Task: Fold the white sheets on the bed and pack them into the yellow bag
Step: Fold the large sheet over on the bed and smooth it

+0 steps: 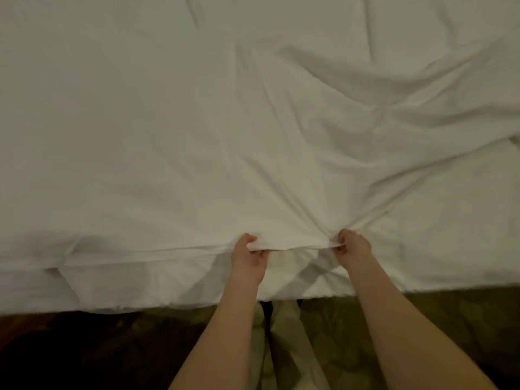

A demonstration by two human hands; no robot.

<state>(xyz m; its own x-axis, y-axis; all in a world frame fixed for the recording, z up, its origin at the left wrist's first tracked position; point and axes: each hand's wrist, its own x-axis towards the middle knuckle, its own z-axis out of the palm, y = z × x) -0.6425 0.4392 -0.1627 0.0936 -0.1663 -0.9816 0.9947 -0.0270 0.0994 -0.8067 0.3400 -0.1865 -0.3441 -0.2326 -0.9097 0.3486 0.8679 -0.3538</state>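
A white sheet (253, 122) is spread over the bed and fills most of the view, smooth on the left and creased on the right. Its near edge runs along the bedside. My left hand (249, 258) pinches that edge, thumb on top and fingers curled underneath. A short way to the right, my right hand (351, 247) pinches the same edge, and creases fan out from its grip. The stretch of hem between the two hands is pulled taut. No yellow bag is in view.
More white bedding (140, 288) hangs down the side of the bed below the gripped edge. Dark patterned carpet (422, 319) lies at the bottom, with my light trouser legs (281, 347) close against the bed.
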